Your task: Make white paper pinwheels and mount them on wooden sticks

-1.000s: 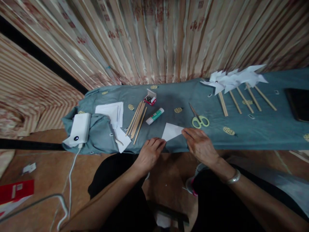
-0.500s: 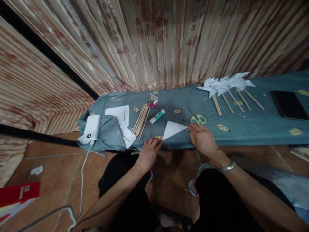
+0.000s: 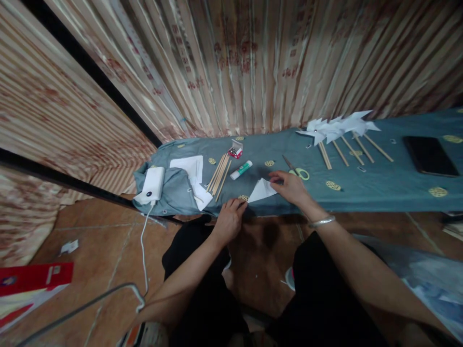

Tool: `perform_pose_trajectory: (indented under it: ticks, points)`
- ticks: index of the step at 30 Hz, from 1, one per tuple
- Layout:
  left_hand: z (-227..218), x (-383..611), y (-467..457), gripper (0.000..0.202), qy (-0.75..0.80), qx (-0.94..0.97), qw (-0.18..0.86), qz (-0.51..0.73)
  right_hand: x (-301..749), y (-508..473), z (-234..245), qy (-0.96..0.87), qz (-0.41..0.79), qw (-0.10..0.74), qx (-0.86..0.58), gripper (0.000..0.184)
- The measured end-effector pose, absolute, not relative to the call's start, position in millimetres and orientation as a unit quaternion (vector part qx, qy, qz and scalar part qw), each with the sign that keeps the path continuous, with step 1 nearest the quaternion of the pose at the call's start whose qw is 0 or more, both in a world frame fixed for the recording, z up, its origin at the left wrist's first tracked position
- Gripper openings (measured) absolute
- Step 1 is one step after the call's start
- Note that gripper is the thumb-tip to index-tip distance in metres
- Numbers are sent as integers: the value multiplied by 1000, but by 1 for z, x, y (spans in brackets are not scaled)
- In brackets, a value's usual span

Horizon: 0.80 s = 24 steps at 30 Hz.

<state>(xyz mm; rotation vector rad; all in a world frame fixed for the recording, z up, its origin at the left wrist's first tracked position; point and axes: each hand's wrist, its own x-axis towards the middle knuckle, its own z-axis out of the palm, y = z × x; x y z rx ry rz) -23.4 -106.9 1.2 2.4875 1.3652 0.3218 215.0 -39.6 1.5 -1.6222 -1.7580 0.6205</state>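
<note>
A small white sheet of paper (image 3: pixel 260 191), folded to a triangle, lies near the bench's front edge between my hands. My left hand (image 3: pixel 229 220) is closed, its thumb and forefinger pinching the paper's left corner. From the right, my right hand (image 3: pixel 292 188) grips the other side of the paper, fingertips bent over it and hiding that edge. Just beyond my right hand lie scissors (image 3: pixel 298 173) with pale green handles. A glue stick (image 3: pixel 241 170) rests behind the paper. Several thin wooden sticks (image 3: pixel 218 176) are left of it, below an open red box of small metal pins (image 3: pixel 235 150).
Paper pinwheels (image 3: pixel 340 129) on sticks lie at the back right, near a black tablet-like object (image 3: pixel 429 155). White paper sheets (image 3: pixel 193 166) and a white power bank (image 3: pixel 153 184) with a cable (image 3: pixel 143 246) are at the left. Behind the cloth-covered bench (image 3: pixel 379 195) hangs a curtain (image 3: pixel 267 62).
My right hand has moved left and inward from the paper's right tip, and that side is now folded over, making the triangle smaller. My left hand stays at the left corner. The view has shifted slightly.
</note>
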Motion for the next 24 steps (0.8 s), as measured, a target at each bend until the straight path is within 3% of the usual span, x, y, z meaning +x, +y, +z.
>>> perform_pose_trajectory:
  ticks: [6, 9, 12, 17, 24]
  points:
    - [7, -13, -73, 45, 552, 568, 457, 405, 227, -45, 17, -601, 360, 460, -545, 29]
    - [18, 1, -53, 51, 540, 410, 597, 429, 226, -52, 32, -596, 387, 484, -510, 32]
    - [29, 12, -43, 53, 498, 369, 691, 372, 224, -57, 45, -608, 375, 492, -497, 31]
    - [36, 21, -44, 48, 461, 372, 751, 291, 220, -61, 55, -638, 339, 482, -495, 24]
    - [31, 32, -47, 42, 461, 371, 726, 351, 228, -68, 52, -641, 324, 487, -497, 23]
